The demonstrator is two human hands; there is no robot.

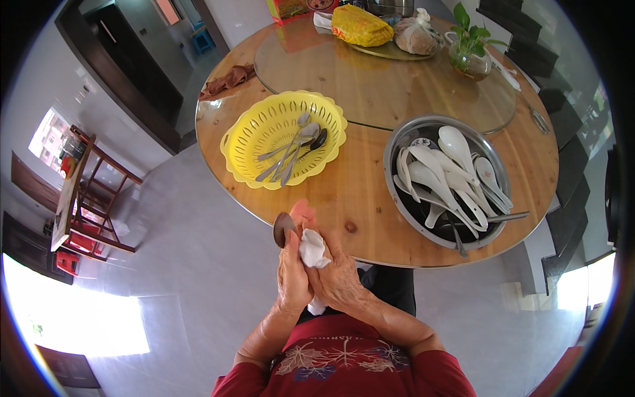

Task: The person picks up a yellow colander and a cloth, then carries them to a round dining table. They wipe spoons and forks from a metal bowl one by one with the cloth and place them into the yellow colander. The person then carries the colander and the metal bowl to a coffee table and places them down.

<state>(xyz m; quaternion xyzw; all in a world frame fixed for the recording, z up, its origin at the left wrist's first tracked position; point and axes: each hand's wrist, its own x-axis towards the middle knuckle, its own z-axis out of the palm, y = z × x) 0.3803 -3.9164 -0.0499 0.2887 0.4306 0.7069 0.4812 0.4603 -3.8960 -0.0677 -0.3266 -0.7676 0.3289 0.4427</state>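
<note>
Just off the near table edge, my two hands are pressed together. A metal spoon (283,228) sticks out beyond the thumb of my left hand (292,276), its bowl upward and its handle hidden between the palms. My right hand (338,274) is closed over a crumpled white cloth (313,250), which lies against the left hand; a bit of it hangs out below the wrists. Ahead on the left, a yellow slotted basket (241,135) holds several metal spoons (291,151). To the right, a steel basin (395,192) is heaped with white soup spoons (443,175) and some metal cutlery.
The round wooden table (367,198) carries a glass turntable (317,69) with a yellow bag (360,26), a tied plastic bag (418,36) and a plant in a glass bowl (471,61). A brown cloth (228,81) lies at the left rim. Dark stairs (562,126) rise at right.
</note>
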